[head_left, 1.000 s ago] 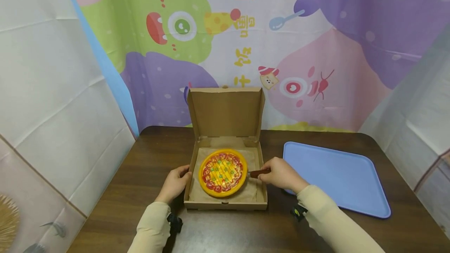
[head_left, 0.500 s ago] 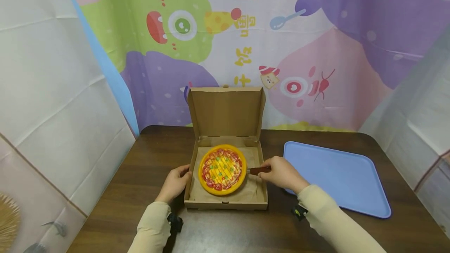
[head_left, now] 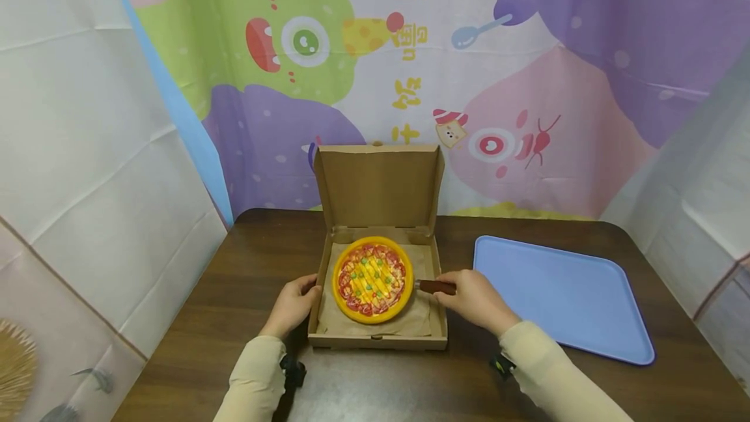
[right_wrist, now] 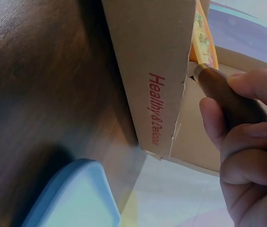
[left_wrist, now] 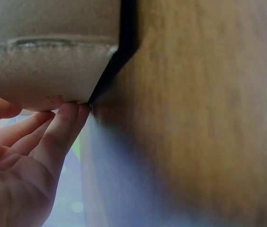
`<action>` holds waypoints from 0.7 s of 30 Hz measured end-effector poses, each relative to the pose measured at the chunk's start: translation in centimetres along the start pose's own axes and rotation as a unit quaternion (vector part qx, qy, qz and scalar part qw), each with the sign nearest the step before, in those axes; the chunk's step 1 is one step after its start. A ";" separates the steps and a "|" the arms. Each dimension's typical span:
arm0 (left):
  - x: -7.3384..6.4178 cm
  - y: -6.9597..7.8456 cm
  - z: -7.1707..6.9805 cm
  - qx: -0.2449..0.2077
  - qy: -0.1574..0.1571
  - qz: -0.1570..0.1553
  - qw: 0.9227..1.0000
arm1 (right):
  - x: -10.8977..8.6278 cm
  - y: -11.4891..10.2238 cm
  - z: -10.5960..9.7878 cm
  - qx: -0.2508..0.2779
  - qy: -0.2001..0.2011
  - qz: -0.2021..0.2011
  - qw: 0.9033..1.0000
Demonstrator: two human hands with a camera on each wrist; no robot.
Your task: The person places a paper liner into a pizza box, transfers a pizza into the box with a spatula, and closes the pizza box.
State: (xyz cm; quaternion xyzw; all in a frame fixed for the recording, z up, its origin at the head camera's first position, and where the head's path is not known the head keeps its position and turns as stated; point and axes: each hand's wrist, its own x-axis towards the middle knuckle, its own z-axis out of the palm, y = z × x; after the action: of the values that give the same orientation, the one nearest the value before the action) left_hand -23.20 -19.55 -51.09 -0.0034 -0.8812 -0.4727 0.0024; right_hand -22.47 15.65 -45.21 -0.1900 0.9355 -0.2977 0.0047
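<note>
An open cardboard pizza box [head_left: 377, 342] stands on the table with its lid [head_left: 379, 187] upright at the back. Inside, over brown lining paper [head_left: 404, 325], is a round toy pizza [head_left: 373, 280] with a yellow rim, red slices and green bits. My right hand [head_left: 473, 298] grips the brown wooden handle [right_wrist: 228, 99] of a pizza server, thumb along it; its metal neck meets the pizza's right edge and its blade is hidden beneath. My left hand [head_left: 293, 305] touches the box's left wall from outside, fingers [left_wrist: 60, 135] extended against the cardboard.
A blue tray [head_left: 562, 298] lies at an angle on the table, right of the box and behind my right forearm. The dark wooden table [head_left: 363, 386] ends at a printed cartoon curtain [head_left: 281, 161] behind. Pale cloth hangs at both sides.
The pizza has shifted a little toward the back of the box. My right hand has turned slightly and sits a bit lower in view, still holding the server. My left hand stays at the box wall.
</note>
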 end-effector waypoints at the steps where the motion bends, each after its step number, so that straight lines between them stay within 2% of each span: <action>1: 0.0 0.0 0.0 0.000 0.000 0.000 1.000 | 0.0 0.0 0.0 -0.005 0.003 -0.005 1.000; 9: -0.1 0.0 0.1 -0.001 0.001 0.003 1.000 | -0.2 -0.3 0.3 -0.048 0.036 -0.038 0.997; 15: -0.2 0.1 0.1 -0.006 -0.001 0.003 1.000 | -0.4 -0.5 0.4 -0.096 0.066 -0.055 0.992; 21: -0.3 0.2 0.1 -0.009 0.000 -0.003 1.000 | -0.4 -0.4 0.5 -0.110 0.079 -0.052 0.989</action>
State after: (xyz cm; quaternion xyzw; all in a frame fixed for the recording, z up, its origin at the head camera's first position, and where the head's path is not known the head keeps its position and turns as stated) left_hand -22.94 -19.36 -50.97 -0.0008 -0.8771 -0.4804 0.0004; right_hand -21.91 15.27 -45.42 -0.2137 0.9489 -0.2067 -0.1055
